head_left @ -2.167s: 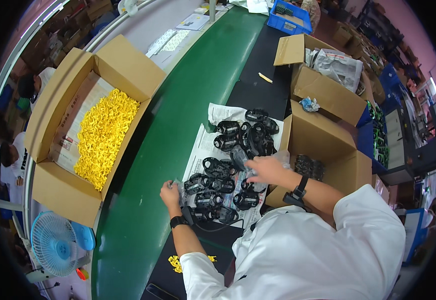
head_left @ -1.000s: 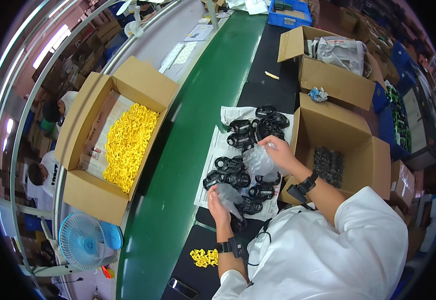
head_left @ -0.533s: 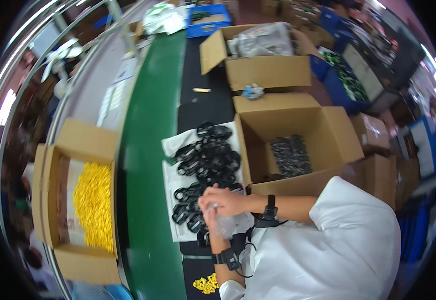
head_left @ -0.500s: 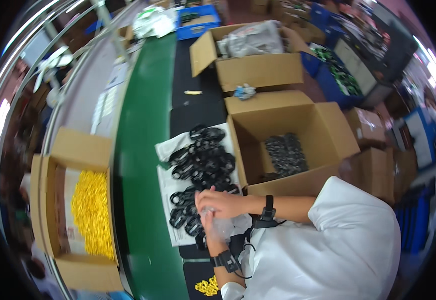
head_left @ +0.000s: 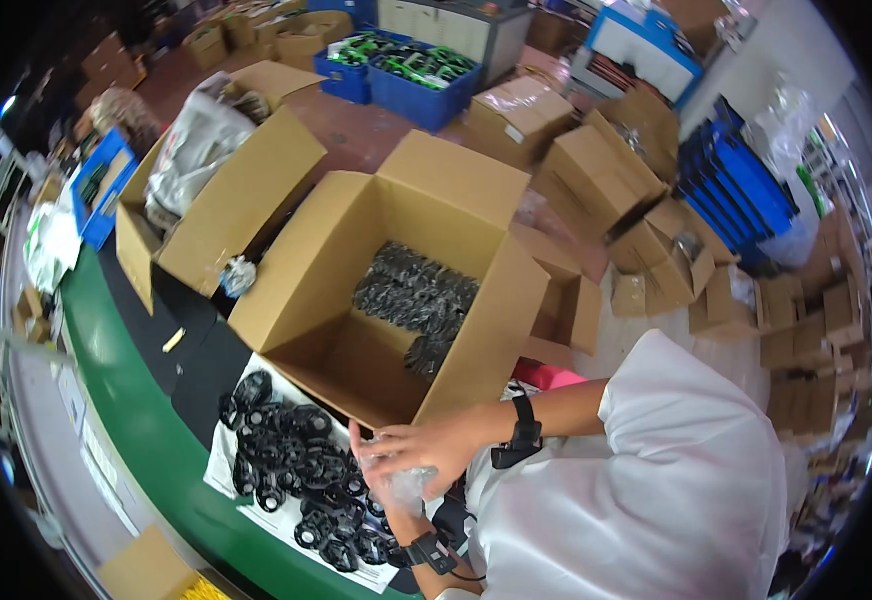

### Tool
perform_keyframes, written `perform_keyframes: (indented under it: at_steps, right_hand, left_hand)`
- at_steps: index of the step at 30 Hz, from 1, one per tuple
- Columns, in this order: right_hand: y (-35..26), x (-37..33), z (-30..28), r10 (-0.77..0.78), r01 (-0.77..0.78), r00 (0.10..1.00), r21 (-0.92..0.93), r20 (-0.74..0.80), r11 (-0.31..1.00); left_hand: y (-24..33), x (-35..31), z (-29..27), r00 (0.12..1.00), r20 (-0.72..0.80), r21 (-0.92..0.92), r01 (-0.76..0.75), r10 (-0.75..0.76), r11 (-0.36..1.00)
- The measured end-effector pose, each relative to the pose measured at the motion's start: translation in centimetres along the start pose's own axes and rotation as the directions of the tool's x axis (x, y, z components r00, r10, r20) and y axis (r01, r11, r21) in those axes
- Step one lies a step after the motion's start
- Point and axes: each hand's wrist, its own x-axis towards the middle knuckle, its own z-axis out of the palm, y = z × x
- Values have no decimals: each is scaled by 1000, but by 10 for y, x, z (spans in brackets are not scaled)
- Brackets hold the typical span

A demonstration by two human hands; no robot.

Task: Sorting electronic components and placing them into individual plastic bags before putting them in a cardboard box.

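Both my hands are together at the near edge of the open cardboard box (head_left: 306, 250). Between them is a crumpled clear plastic bag (head_left: 412, 484); I cannot make out its contents. My right hand (head_left: 434, 447) comes in from the right and curls over the bag from above. Underneath, my left hand (head_left: 381, 482) grips it from the left side, its fingers partly hidden. Just left of my hands, several black ring-shaped parts (head_left: 306, 460) lie heaped on a white sheet (head_left: 224, 462). Inside the box is a pile of small dark pieces in shiny wrapping (head_left: 418, 297).
A green belt (head_left: 136, 390) runs along the left. Behind the open box stands another carton (head_left: 246, 190) holding grey plastic. Blue crates (head_left: 426, 95) with black and green parts are farther back. Stacked blue bins (head_left: 731, 185) and cartons (head_left: 601, 170) fill the right.
My view has swung right, toward the open box. My hands stay together on the plastic bag, now close to the box's near edge.
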Motion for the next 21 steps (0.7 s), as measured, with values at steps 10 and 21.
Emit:
perform_keyframes:
  at_steps: [10,21]
  right_hand:
    - [40,-65,-96,173,-189,848,18,-501,982]
    - [230,-365,-179,603,-822,-109,413,-790,393]
  left_hand:
    - [-7,62,118,908,192,369,284,-372,885]
    - [-102,125,53,890,-49,957,-89,-454,-277]
